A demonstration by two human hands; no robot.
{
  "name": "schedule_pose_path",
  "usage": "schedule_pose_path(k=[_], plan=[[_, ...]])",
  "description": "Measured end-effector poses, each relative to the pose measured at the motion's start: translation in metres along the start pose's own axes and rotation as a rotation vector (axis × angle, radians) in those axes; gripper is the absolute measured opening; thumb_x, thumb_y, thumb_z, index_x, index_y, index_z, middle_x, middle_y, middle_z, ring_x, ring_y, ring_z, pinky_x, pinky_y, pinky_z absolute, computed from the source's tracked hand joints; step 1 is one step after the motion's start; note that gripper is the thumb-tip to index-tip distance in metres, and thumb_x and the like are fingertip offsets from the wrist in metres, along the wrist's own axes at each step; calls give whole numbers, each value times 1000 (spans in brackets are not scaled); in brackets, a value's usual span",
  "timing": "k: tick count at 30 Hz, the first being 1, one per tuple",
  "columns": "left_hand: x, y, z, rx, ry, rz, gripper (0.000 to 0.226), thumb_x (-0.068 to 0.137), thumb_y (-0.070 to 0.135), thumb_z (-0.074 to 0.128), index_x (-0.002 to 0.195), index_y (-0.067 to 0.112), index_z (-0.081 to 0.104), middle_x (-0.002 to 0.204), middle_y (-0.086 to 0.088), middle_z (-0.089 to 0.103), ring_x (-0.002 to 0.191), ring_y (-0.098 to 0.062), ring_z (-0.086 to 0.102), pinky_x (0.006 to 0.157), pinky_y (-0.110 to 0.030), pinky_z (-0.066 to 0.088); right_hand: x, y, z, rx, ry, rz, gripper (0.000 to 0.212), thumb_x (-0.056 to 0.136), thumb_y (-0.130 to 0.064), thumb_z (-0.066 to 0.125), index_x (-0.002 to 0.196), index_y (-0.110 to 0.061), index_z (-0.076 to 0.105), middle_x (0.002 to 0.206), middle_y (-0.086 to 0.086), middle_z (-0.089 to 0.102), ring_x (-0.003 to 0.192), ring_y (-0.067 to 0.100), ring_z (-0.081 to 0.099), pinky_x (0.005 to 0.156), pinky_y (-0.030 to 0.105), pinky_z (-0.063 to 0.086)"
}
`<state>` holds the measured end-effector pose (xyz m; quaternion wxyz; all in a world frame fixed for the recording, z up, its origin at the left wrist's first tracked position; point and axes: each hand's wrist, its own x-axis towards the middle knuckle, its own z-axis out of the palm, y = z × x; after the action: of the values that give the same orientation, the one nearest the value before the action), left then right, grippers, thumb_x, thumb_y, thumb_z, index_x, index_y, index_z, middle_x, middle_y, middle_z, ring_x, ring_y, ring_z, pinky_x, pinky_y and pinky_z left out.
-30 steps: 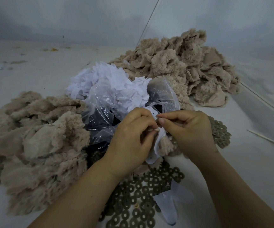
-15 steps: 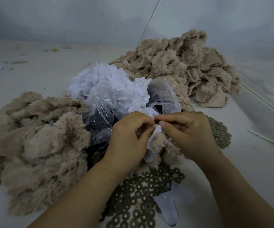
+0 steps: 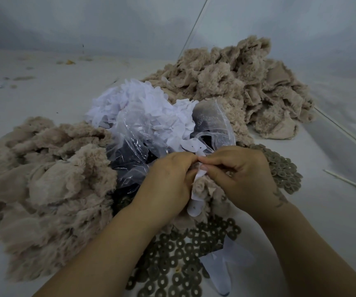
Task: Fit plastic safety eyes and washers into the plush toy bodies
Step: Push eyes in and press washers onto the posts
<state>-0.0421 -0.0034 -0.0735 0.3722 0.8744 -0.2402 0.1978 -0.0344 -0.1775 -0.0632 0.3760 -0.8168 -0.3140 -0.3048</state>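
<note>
My left hand (image 3: 168, 181) and my right hand (image 3: 241, 176) meet at the centre, both gripping one beige plush body (image 3: 207, 189) with a white fabric piece (image 3: 195, 207) hanging from it. The fingertips of both hands pinch together at the top of that piece; what lies between them is hidden. Several dark ring washers (image 3: 179, 258) lie scattered below my hands, and more washers (image 3: 284, 170) sit right of my right hand. A clear plastic bag (image 3: 134, 151) with dark contents lies just behind my left hand.
A pile of beige plush bodies (image 3: 44, 185) fills the left. Another beige pile (image 3: 237, 88) sits at the back right. White fabric cut-outs (image 3: 143, 103) are heaped on the bag. A loose white piece (image 3: 222, 269) lies near the bottom. A thin white stick (image 3: 348, 183) lies at the right.
The plush body with its white piece has been drawn further between my hands and sits lower. My fingertips have closed tighter together at its top.
</note>
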Motion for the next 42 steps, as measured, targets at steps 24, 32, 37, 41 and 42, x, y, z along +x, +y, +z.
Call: schedule_pose_path(k=[24,32,37,41,42], plan=[[2,1,-3,-32,187,1,18,94,13,61,79,4,67,70,-3,63,66,-20,58,62,-42,48,2,3,-17,-274,-8,537,27,89,-25,56,67,-15,69,57,0,66,49,15,60,42,26,47],[3,1,0,42,261,-89,14,90,18,69,78,12,68,57,17,45,54,-6,48,55,-27,44,1,-12,-13,272,-701,794,55,74,-47,80,68,3,58,60,19,58,59,15,64,63,31,57],[2,6,1,-79,301,-114,5,90,13,69,95,14,70,74,21,61,79,4,61,68,-7,44,0,-15,2,565,-273,966,36,98,-35,60,99,-2,74,94,22,74,88,34,73,80,48,61],[2,8,2,-148,351,-180,12,89,26,67,80,20,63,74,15,58,74,-2,59,64,-11,44,3,-14,1,920,-120,1130,33,101,-26,54,113,1,69,106,19,75,96,31,74,76,40,61],[2,8,3,-155,336,-195,15,86,32,67,78,20,63,75,12,58,73,-6,57,64,-14,44,4,-14,1,967,-90,1144,32,101,-23,54,114,2,68,108,20,74,97,31,73,76,39,62]])
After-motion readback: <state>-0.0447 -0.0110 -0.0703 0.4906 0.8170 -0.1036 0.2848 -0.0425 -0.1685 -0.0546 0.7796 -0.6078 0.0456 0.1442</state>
